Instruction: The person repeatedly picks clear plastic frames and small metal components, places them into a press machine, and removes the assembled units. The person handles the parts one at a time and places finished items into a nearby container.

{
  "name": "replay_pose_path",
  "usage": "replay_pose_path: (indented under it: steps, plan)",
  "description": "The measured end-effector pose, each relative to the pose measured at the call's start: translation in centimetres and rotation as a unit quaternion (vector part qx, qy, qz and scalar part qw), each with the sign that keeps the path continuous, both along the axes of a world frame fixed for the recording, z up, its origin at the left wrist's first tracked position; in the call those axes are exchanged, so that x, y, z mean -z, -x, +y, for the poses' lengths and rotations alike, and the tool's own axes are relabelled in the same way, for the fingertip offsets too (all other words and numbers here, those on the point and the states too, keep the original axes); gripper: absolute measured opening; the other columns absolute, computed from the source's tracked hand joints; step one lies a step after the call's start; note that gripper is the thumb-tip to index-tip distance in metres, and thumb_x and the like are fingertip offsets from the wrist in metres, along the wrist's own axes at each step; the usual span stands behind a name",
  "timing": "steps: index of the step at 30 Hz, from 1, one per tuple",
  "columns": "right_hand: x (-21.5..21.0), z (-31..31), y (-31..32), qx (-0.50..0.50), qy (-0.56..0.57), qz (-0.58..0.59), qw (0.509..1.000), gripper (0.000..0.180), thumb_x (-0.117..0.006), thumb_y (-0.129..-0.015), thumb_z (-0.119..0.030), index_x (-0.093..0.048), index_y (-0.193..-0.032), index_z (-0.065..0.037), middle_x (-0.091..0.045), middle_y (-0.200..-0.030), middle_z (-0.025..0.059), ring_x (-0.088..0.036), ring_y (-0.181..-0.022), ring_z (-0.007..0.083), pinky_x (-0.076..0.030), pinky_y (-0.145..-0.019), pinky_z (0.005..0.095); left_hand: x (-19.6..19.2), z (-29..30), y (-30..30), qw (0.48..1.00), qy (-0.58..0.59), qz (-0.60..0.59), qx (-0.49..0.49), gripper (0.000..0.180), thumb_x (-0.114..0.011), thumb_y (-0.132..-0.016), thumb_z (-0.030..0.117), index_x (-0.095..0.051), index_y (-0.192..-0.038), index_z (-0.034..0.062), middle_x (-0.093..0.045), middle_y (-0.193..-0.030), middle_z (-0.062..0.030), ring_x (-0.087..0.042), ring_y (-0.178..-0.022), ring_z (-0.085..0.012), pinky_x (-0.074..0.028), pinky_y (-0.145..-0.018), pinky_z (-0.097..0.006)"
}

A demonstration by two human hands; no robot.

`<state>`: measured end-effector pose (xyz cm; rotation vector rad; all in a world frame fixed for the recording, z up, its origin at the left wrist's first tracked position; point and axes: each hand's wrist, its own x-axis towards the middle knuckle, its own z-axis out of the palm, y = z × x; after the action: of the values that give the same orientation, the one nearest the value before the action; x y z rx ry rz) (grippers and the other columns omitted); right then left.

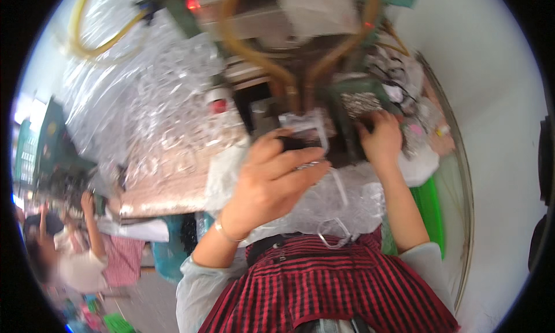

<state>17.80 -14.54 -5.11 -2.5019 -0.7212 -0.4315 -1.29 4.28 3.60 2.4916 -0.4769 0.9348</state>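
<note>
In front of the machine my left hand is closed on a clear plastic piece with a pale rim; its fingers hide part of it. The piece lies just below the two amber tubes that come down to the machine's work spot. To the right, my right hand reaches to a dark green tray of small silver metal parts. Its fingers are bent at the near edge of the parts, and whatever sits between the fingertips is hidden.
Many clear plastic pieces spread over the table at left, beside clear sheeting. A red-topped button stands left of the machine. Bagged dark and white pieces lie behind the tray. A green basket is low right. Another person works at far left.
</note>
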Motion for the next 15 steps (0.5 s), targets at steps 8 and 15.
replay_pose_path:
  steps: [8,15]
  plan:
    - [1.2,-2.0,-0.7,-0.001,0.089,-0.075,0.993,0.015,-0.068,-0.088,-0.018,-0.072,-0.1,-0.009,-0.07,-0.1,0.0146,-0.065,-0.097,0.0392,-0.052,-0.085,0.0487,3.6,4.4,10.4,0.923,-0.063,-0.087,-0.37,0.039,-0.076,-0.078,0.005,-0.071,-0.116,0.0046,-0.071,-0.119,-0.0151,-0.066,-0.113,-0.0318,-0.052,-0.095,-0.042]
    - [-0.5,-1.4,-1.3,-0.001,-0.079,0.005,0.997,0.013,-0.065,-0.089,-0.013,-0.072,-0.099,-0.009,-0.071,-0.099,0.0158,-0.066,-0.097,0.037,-0.052,-0.084,0.0463,5.6,20.5,17.3,0.808,-0.144,0.155,-0.549,0.046,-0.069,-0.08,0.002,-0.065,-0.126,0.0098,-0.059,-0.138,-0.0178,-0.056,-0.125,-0.037,-0.039,-0.11,-0.048]
